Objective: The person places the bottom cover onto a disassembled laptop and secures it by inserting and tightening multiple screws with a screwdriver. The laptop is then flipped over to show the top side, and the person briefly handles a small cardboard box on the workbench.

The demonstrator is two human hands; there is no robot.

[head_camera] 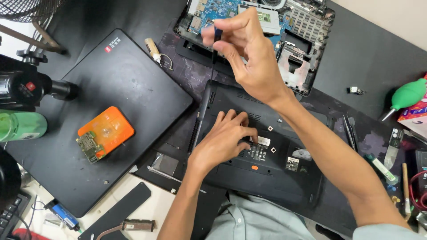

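A black laptop lies upside down in front of me, its bottom cover facing up. My left hand rests flat on that cover, fingers spread near the stickers. My right hand is raised above the laptop's far left corner and pinches a thin dark screwdriver that points straight down at that corner. Beyond it lies an opened laptop chassis with a blue circuit board showing.
A closed black laptop lies at left with an orange pad and a small circuit board on it. A green bottle stands far left. A green air blower, tweezers and small tools lie at right.
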